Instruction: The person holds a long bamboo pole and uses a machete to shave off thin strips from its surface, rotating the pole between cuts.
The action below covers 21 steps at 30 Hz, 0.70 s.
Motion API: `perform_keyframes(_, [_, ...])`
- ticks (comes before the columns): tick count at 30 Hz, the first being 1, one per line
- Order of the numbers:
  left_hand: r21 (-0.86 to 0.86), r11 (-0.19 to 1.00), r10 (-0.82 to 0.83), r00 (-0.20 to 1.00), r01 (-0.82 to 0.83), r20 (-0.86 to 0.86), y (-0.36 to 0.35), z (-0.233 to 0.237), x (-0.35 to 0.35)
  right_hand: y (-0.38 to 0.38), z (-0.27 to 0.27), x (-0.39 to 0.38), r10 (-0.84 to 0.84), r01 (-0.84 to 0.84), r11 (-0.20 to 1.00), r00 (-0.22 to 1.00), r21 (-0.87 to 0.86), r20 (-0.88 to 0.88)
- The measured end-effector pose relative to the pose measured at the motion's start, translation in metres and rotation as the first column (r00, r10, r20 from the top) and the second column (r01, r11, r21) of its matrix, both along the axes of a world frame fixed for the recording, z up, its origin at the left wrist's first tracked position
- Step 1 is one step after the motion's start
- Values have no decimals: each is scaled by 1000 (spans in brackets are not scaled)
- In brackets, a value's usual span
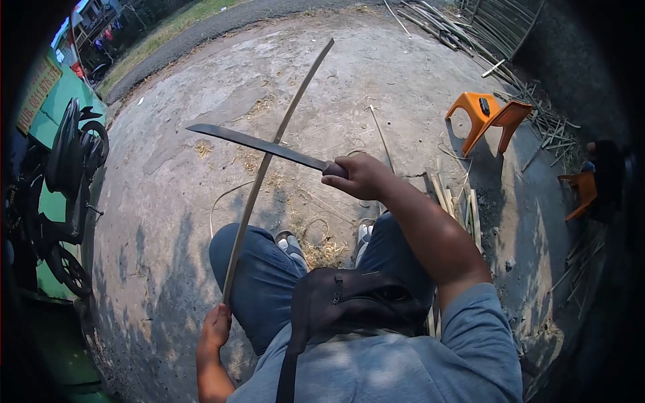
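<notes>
Grips the lower end of a long bamboo strip [252,201] in the clenched left hand [216,326], strip slanting up over the left knee. Clasps a machete [255,142] by its handle in the right hand [359,176], blade crossing the strip near its middle. Far left of the strip, past a motorcycle [67,181], yellow sign [37,91] with digits too blurred to read.

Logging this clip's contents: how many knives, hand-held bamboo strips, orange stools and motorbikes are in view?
Knife: 1
Held bamboo strip: 1
Orange stools: 2
Motorbike: 1
Total: 5
</notes>
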<state>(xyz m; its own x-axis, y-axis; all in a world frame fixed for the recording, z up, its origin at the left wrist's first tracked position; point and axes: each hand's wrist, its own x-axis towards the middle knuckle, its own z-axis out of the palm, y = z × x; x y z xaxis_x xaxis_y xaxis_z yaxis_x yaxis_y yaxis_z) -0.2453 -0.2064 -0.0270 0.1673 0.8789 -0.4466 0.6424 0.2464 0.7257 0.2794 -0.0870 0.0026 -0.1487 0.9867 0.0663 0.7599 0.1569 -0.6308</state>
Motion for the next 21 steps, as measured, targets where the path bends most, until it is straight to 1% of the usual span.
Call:
perform_keyframes(1, [3, 1000, -2, 1000, 2, -6, 1, -2, 0, -8, 8, -9, 60, -61, 998, 993, 9, 103])
perform_keyframes(4, [40, 999, -34, 999, 34, -8, 4, -10, -6, -20, 21, -37, 207, -201, 978, 934, -53, 291])
perform_keyframes(6, [65, 997, -42, 998, 45, -36, 2, -11, -9, -10, 19, -30, 219, -227, 974, 934, -6, 282])
perform_keyframes(8, [94, 995, -29, 996, 37, -84, 0, -8, -4, 5, 15, -12, 112, -109, 994, 972, -26, 208])
perform_keyframes(9, [87, 996, -20, 995, 29, -102, -4, -8, -7, 17, -1, 1, 34, -34, 999, 993, -2, 111])
perform_keyframes(10, [88, 996, -15, 993, 25, -115, -3, -11, -8, 21, -3, 11, -39, 38, 999, 999, -16, -22])
perform_keyframes(12, [88, 996, -9, 994, 18, -112, 0, -12, -9, 25, -5, 19, -192, 194, 981, 974, 9, -120])
perform_keyframes(15, [74, 997, -14, 996, 20, -85, 0, -9, -7, 19, -8, 18, -193, 193, 981, 972, -15, -136])
perform_keyframes(18, [86, 996, -27, 996, 34, -82, -2, -3, 3, 6, -5, 10, -93, 93, 996, 991, 1, -99])
perform_keyframes(20, [109, 994, -21, 997, 30, -80, -2, -13, -1, -7, 11, -6, 76, -78, 996, 996, 32, 50])
perform_keyframes(21, [110, 993, -27, 996, 37, -88, -1, -18, -4, -10, 10, -16, 127, -135, 990, 982, 48, 137])
